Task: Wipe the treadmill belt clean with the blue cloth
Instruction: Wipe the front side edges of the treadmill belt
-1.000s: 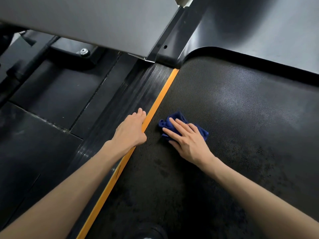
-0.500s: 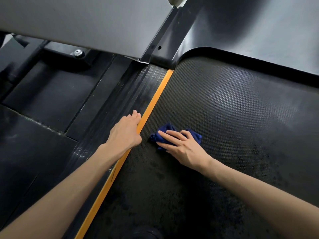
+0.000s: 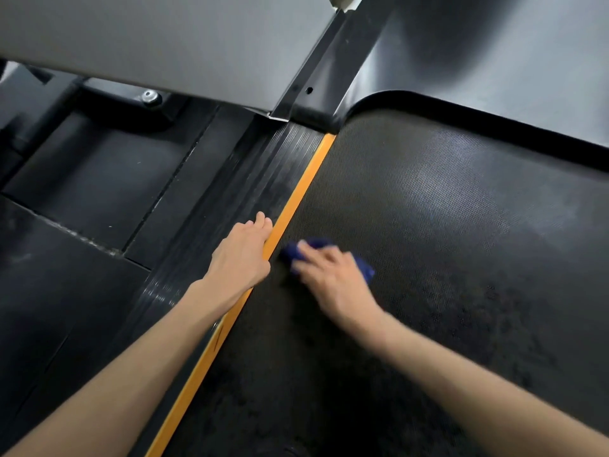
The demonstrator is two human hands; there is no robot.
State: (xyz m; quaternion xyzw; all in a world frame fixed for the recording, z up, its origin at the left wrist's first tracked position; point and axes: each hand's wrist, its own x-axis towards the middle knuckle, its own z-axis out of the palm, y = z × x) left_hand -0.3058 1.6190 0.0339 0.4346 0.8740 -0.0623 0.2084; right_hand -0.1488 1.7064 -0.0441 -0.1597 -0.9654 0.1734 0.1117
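One blue cloth [image 3: 365, 268] on treadmill belt [image 3: 445, 225]; right hand [image 3: 333, 278] presses it.

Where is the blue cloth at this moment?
In the head view, the blue cloth lies on the treadmill belt under the right hand, just right of the orange strip and the left hand.

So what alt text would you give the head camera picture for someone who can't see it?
A person's right hand presses a blue cloth onto the black treadmill belt, blurred by motion, close to the orange strip along its edge. The left hand rests on the ribbed side rail against that strip.
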